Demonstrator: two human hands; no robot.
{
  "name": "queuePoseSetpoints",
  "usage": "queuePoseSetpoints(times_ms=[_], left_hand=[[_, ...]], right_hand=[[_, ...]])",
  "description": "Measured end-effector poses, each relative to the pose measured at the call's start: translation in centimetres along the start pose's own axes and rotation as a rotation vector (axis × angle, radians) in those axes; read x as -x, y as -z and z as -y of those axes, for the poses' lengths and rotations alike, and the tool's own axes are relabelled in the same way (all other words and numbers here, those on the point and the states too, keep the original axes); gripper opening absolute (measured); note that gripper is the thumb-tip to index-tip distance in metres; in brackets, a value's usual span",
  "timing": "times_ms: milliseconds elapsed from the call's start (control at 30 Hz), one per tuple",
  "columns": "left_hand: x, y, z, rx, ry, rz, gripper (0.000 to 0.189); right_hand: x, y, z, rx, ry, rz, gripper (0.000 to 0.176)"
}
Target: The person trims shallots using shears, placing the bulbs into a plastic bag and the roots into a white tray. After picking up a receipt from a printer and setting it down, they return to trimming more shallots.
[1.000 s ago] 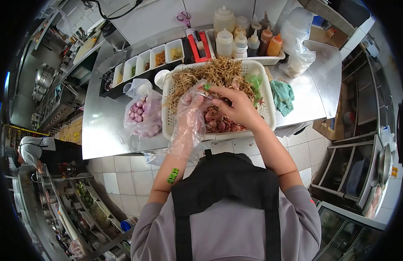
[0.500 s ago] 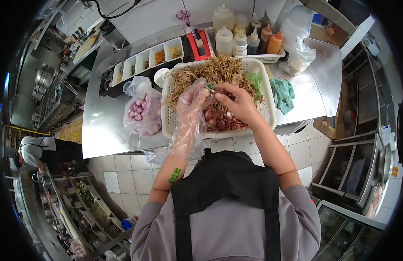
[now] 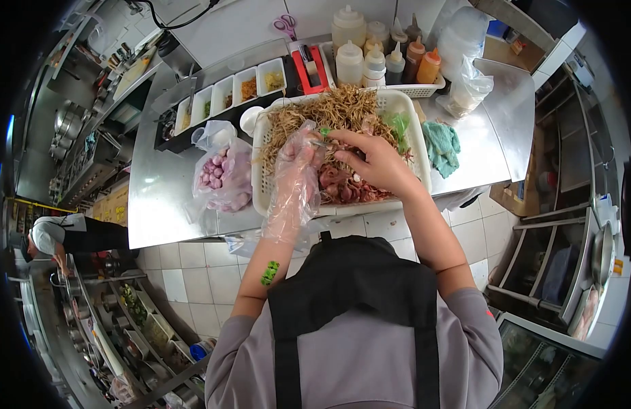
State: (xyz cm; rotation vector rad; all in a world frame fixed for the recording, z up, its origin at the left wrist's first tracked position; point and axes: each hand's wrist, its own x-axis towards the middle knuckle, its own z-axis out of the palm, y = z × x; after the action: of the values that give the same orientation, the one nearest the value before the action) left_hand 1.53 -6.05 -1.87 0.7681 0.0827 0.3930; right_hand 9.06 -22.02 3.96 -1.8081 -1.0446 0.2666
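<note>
My left hand (image 3: pixel 300 151), in a clear plastic glove, is closed on something too small to make out above a white basket (image 3: pixel 261 194). My right hand (image 3: pixel 370 158), ungloved, reaches in from the right with its fingers bent together near the left fingertips; a small green piece shows there, and what the fingers pinch is unclear. Dry brown roots (image 3: pixel 349 105) fill the back of the basket. Reddish-purple peelings (image 3: pixel 346 187) lie at its front, below the hands. A bag of small purple onions (image 3: pixel 214 170) stands left of the basket.
Behind are a rack of white tubs (image 3: pixel 223 95), a red tape dispenser (image 3: pixel 310 68) and squeeze bottles (image 3: pixel 349 63). A green cloth (image 3: pixel 442 146) and a tied plastic bag (image 3: pixel 467 92) lie right. Another person (image 3: pixel 53 235) bends over shelves at far left.
My left hand has shifted slightly left and down. My right hand has turned a little, its fingers still near the left fingertips. The other person has moved slightly.
</note>
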Motion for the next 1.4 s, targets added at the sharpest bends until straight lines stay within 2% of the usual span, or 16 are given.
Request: queuePoseSetpoints(times_ms=[133, 200, 300, 400, 533, 600, 700, 767, 867, 967, 1033, 1200, 1367, 1400], left_hand=[[0.4, 0.1, -0.3, 0.126, 0.003, 0.040, 0.040], [0.5, -0.2, -0.5, 0.023, 0.038, -0.081, 0.037], [0.4, -1.3, -0.4, -0.043, 0.012, -0.095, 0.040], [0.5, -1.0, -0.8, -0.081, 0.032, -0.020, 0.040], [1.3, -1.3, -1.1, -0.178, 0.085, -0.086, 0.039], [1.1, -1.0, -0.8, -0.377, 0.007, -0.006, 0.038], [1.3, -2.7, -0.9, -0.258, -0.006, -0.095, 0.040], [1.4, -2.6, -1.0, -0.238, -0.007, -0.086, 0.039], [1.0, -1.0, -0.6, -0.187, -0.015, -0.053, 0.036], [0.8, -0.5, -0.4, -0.121, -0.022, -0.019, 0.032], [0.9, -1.0, -0.6, -0.087, -0.022, -0.005, 0.029], [1.1, -2.1, -0.8, -0.099, -0.010, -0.203, 0.028], [0.9, -2.1, -0.7, -0.132, -0.037, -0.180, 0.027], [0.9, -2.2, -0.7, -0.142, -0.053, -0.196, 0.027]], right_hand=[[0.0, -0.2, 0.0, -0.006, 0.008, 0.005, 0.033], [0.1, -0.4, 0.0, -0.030, 0.034, 0.002, 0.033], [0.0, -0.5, -0.3, -0.061, 0.091, -0.011, 0.033], [0.0, -0.3, -0.2, -0.059, 0.113, -0.003, 0.032], [0.0, -0.3, -0.6, -0.018, 0.136, -0.016, 0.029], [0.2, -0.2, -0.6, -0.045, 0.093, -0.006, 0.028], [0.3, -0.2, -1.0, -0.155, -0.011, -0.018, 0.027], [0.3, -0.2, -1.2, -0.241, -0.074, -0.041, 0.026], [0.5, 0.1, -1.2, -0.209, -0.046, -0.104, 0.027], [0.6, 0.6, -0.3, -0.199, -0.033, 0.010, 0.030], [0.5, 0.4, 0.1, -0.093, 0.099, 0.034, 0.030], [0.1, -1.0, -0.5, 0.017, 0.105, 0.001, 0.028], [-0.1, -1.8, -0.5, 0.092, 0.083, -0.078, 0.025], [-0.2, -2.0, -0.8, 0.020, 0.145, -0.118, 0.025]])
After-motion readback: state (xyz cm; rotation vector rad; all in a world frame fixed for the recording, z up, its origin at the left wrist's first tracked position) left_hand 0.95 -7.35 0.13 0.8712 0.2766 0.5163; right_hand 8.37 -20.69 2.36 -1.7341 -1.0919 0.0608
